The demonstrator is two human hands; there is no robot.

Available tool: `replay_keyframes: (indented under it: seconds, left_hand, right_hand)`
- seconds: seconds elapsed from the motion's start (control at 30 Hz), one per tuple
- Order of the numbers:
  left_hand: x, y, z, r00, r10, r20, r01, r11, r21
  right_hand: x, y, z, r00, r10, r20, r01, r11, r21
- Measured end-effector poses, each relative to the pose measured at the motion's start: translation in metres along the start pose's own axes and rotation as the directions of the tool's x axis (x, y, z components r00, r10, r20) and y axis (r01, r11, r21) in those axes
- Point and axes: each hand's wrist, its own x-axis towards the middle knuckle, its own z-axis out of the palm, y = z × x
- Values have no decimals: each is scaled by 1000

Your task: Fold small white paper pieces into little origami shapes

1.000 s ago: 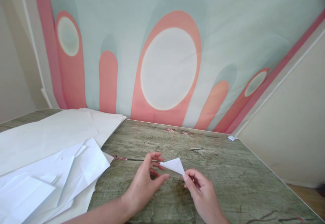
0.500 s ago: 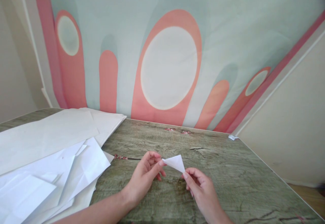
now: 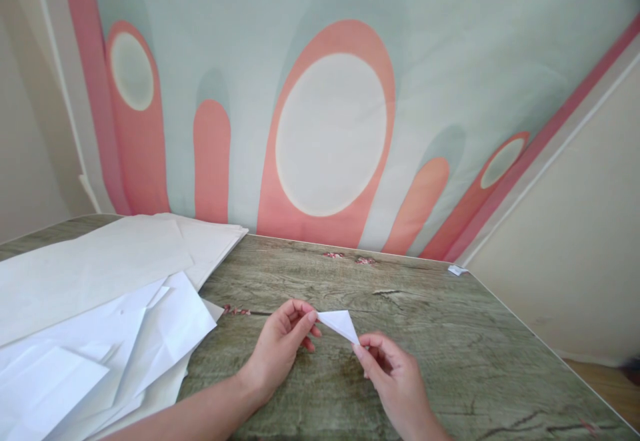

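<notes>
A small white piece of paper folded into a triangle (image 3: 340, 323) is held just above the wooden table. My left hand (image 3: 285, 341) pinches its left corner between thumb and fingers. At the lower right corner, the thumb and index finger of my right hand (image 3: 393, 374) close on the same paper. The triangle's top corner points up and away from me, with both hands below and beside it.
Large white sheets (image 3: 100, 247) lie stacked on the left of the wood-grain table (image 3: 480, 347). Several folded, creased papers (image 3: 175, 321) rest on them. A small paper scrap (image 3: 457, 270) is near the far right corner. Behind stands a patterned wall panel (image 3: 330, 134).
The folded paper has shifted slightly left and turned, its top corner moving left. My right hand has moved a little left with it; both hands keep their pinch.
</notes>
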Motion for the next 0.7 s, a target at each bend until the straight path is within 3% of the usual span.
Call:
replay_keyframes:
  seconds: [0.17,0.4,0.57,0.7]
  left_hand:
    - [2,-3,-2,999,-34,-16,32,992,-120]
    - [3,-7,-6,982,-152,112,175,953,-248]
    - [3,-5,-7,933,-282,224,346,874,-342]
    - [2,-3,-9,909,-298,290,396,836,-380]
  right_hand:
    - [0,1,-1,1000,28,-2,-28,999,25]
    - [2,6,-1,998,27,-63,-24,999,47]
    - [2,4,-2,996,34,-87,-29,998,55]
    - [3,6,-3,996,53,-75,-47,996,71]
